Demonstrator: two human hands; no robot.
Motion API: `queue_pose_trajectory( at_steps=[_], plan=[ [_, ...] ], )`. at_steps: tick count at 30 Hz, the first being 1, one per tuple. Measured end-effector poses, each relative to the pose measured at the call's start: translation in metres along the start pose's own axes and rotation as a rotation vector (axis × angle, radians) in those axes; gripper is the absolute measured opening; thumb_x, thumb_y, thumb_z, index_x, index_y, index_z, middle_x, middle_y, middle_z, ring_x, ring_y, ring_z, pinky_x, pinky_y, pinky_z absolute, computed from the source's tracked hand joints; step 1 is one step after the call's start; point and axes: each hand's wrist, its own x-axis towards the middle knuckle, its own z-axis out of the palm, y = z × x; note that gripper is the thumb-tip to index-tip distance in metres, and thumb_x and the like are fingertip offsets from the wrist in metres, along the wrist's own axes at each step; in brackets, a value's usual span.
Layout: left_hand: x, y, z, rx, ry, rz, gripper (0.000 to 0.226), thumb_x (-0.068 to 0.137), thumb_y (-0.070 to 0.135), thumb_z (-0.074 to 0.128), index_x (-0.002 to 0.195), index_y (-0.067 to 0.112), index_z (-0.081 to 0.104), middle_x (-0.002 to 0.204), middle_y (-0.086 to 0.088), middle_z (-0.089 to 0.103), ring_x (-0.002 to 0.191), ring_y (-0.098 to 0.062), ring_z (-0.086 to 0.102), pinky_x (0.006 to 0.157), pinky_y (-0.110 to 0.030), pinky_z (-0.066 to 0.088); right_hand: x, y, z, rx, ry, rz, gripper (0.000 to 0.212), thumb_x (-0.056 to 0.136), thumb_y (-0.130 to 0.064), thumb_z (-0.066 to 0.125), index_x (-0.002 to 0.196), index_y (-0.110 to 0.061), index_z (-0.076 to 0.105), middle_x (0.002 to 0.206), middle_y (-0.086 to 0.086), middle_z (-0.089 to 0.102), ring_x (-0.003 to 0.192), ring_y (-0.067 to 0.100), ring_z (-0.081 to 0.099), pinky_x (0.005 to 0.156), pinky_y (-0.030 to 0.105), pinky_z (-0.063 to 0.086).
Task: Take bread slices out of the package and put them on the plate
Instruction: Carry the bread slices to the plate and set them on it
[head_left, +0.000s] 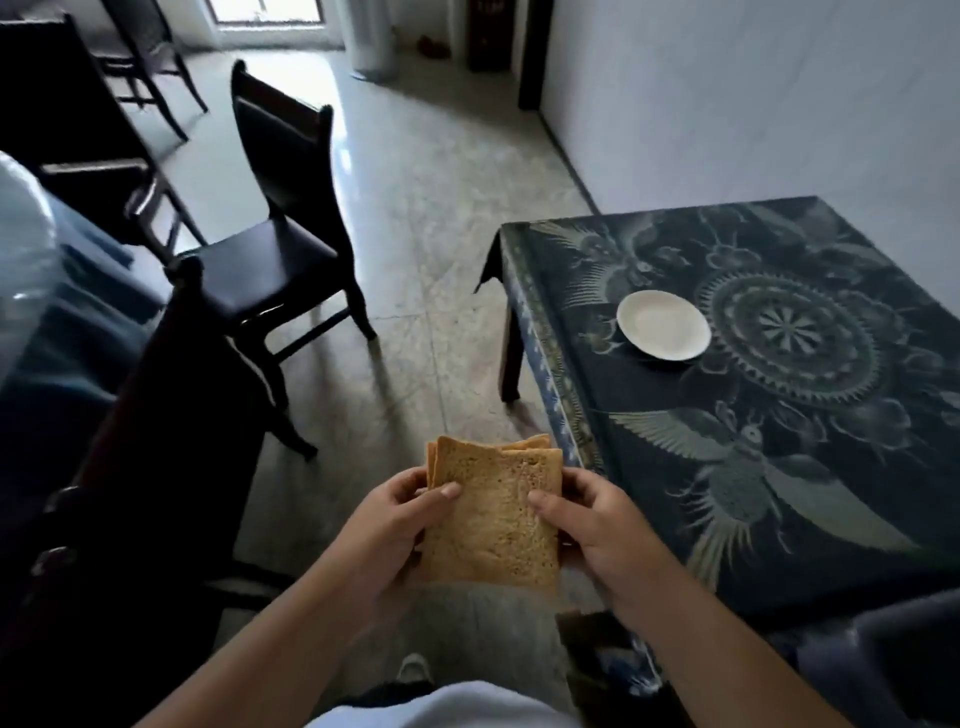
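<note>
A small stack of brown bread slices (493, 514) is held upright over the floor, low in the middle of the view. My left hand (400, 519) grips its left edge and my right hand (592, 525) grips its right edge, thumbs on the front slice. A white empty plate (663, 325) sits on the table to the upper right, well away from the bread. No bread package is clearly in view.
The table (779, 467) wears a dark blue patterned cloth and stands at the right by a white wall. Dark wooden chairs (280, 228) stand at the left and behind. A clear plastic object (21, 234) shows at the far left edge. Pale tiled floor (441, 234) lies between.
</note>
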Motion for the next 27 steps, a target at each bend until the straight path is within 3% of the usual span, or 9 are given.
queue_pose_trajectory(
  at_steps=[5,8,11,19,23,27],
  plan=[
    [-0.018,0.019,-0.078,-0.026,0.124,0.046,0.025,0.076,0.027,0.081,0.1,0.022,0.075,0.108,-0.016,0.075,0.097,-0.036,0.072,0.071,-0.047,0.06,0.035,-0.003,0.083,-0.091,-0.119,0.04,0.032,0.084,-0.016,0.076,0.114,-0.014,0.066,0.102,0.009,0.077,0.091,0.027,0.075,0.076,0.048,0.063],
    [-0.019,0.032,-0.111,-0.017,0.166,0.066,0.028,0.073,0.033,0.082,0.099,0.024,0.075,0.107,-0.014,0.075,0.098,-0.035,0.072,0.077,-0.05,0.06,0.051,-0.006,0.119,-0.11,-0.157,0.04,0.036,0.081,-0.011,0.079,0.114,-0.013,0.066,0.104,0.01,0.077,0.091,0.025,0.076,0.074,0.046,0.063],
    [-0.013,0.044,-0.134,-0.012,0.18,0.06,0.027,0.073,0.034,0.081,0.097,0.024,0.076,0.107,-0.013,0.076,0.096,-0.033,0.072,0.072,-0.044,0.06,0.07,-0.009,0.142,-0.111,-0.175,0.043,0.038,0.079,-0.009,0.08,0.114,-0.012,0.065,0.103,0.008,0.078,0.09,0.024,0.076,0.07,0.04,0.063],
    [0.05,0.075,-0.152,-0.045,0.196,0.046,0.03,0.074,0.032,0.082,0.1,0.019,0.075,0.108,-0.015,0.075,0.097,-0.035,0.072,0.072,-0.044,0.06,0.143,-0.037,0.151,-0.09,-0.216,0.061,0.061,0.06,-0.027,0.086,0.115,-0.011,0.065,0.098,0.004,0.079,0.092,0.024,0.076,0.07,0.037,0.061],
    [0.107,0.108,-0.144,-0.022,0.23,0.046,0.04,0.073,0.031,0.084,0.107,0.014,0.072,0.107,-0.016,0.075,0.097,-0.036,0.072,0.078,-0.05,0.059,0.201,-0.062,0.14,-0.047,-0.221,0.07,0.059,0.06,-0.023,0.085,0.114,-0.008,0.065,0.095,0.006,0.08,0.088,0.025,0.076,0.065,0.036,0.061],
    [0.168,0.151,-0.128,-0.01,0.256,0.061,0.03,0.072,0.029,0.083,0.098,0.017,0.075,0.106,-0.018,0.075,0.096,-0.039,0.071,0.086,-0.06,0.054,0.266,-0.105,0.127,-0.033,-0.246,0.069,0.058,0.06,-0.021,0.085,0.113,-0.008,0.064,0.098,0.009,0.079,0.089,0.026,0.076,0.065,0.036,0.061]
  ],
)
